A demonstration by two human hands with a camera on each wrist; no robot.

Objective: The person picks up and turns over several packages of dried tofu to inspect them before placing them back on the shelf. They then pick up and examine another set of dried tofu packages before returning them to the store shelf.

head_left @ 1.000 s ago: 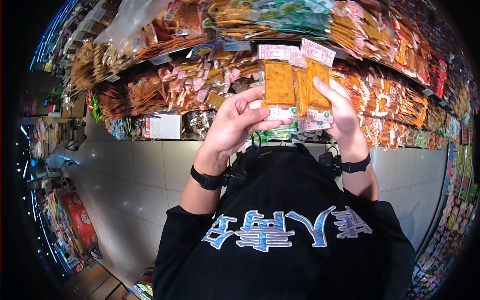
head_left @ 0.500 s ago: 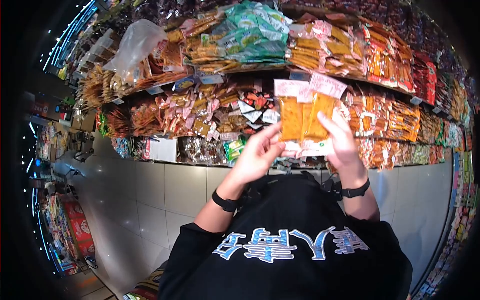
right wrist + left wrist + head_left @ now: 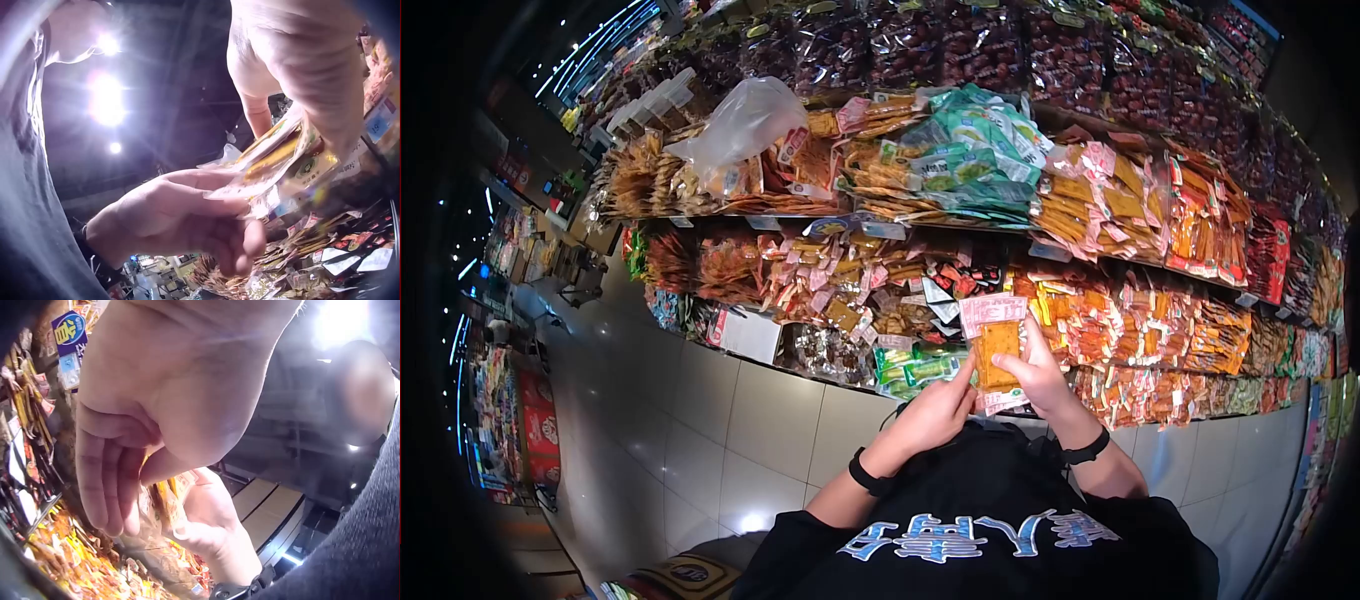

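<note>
Orange packets [image 3: 1000, 350] in the right grip [image 3: 1040, 378], left grip [image 3: 935, 412] at their edge.

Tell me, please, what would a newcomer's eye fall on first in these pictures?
Probably the orange packs with pink labels, in the right hand near the middle of the head view, with the left hand at their edge. Next, perhaps, the green bags heaped higher up, beside a cloudy bag. At the bottom, blue lettering stands out on the black shirt.

before the left part of the shelf [image 3: 960, 228], over the floor [image 3: 776, 418], there's room; packets [image 3: 1090, 205] (plus a clear bag [image 3: 745, 122]) crowd its upper tier.
</note>
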